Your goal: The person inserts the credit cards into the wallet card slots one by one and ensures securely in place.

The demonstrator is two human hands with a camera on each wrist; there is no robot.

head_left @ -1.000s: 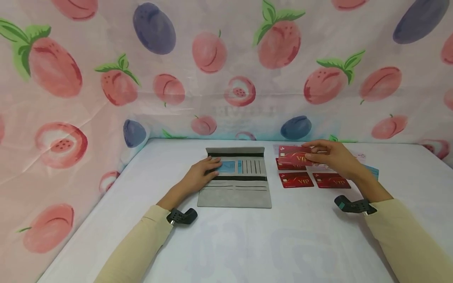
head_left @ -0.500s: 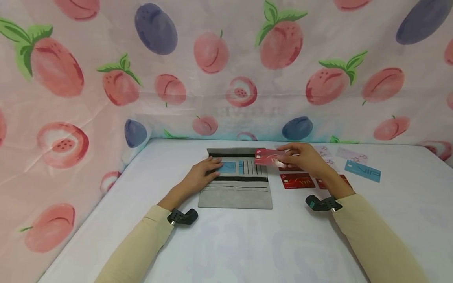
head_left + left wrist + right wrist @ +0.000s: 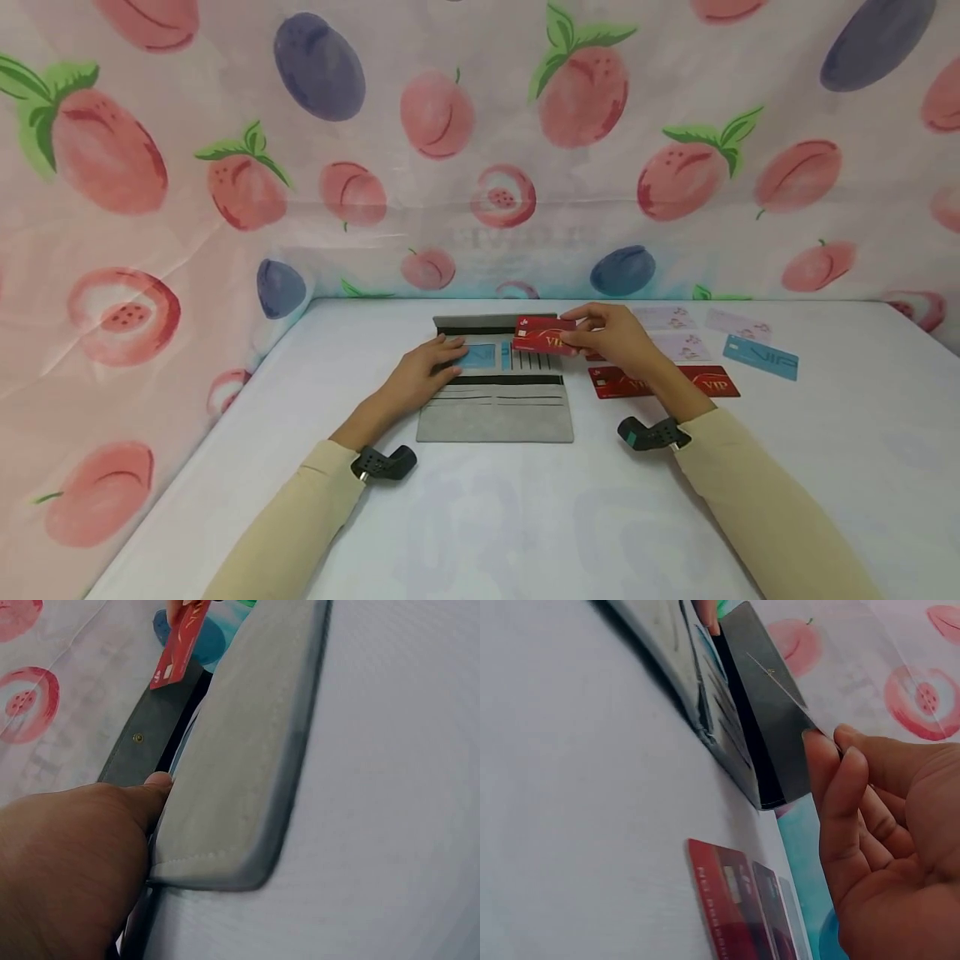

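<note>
A grey wallet (image 3: 495, 421) lies unfolded on the table, with a blue card (image 3: 478, 357) in its clear window and slots beside it. My left hand (image 3: 416, 375) rests over its left edge, fingers laid out on the inner side near the window. Between thumb and fingertips my right hand (image 3: 611, 333) pinches a red VIP card (image 3: 536, 332) by its right end. That card is held above the right half of the wallet, overlapping the slots in the head view. In the right wrist view the card (image 3: 791, 697) shows edge-on, in front of the wallet's flap (image 3: 769, 697).
More red VIP cards (image 3: 712, 382) lie right of the wallet, partly hidden under my right forearm. Behind them are pale pink flowered cards (image 3: 682, 347) and a blue VIP card (image 3: 761, 357). A fruit-printed cloth (image 3: 465, 200) hangs along the table's (image 3: 510, 517) back and left.
My right hand has carried the red card leftward from above the other cards to over the wallet's right half. The left hand stays in place on the wallet.
</note>
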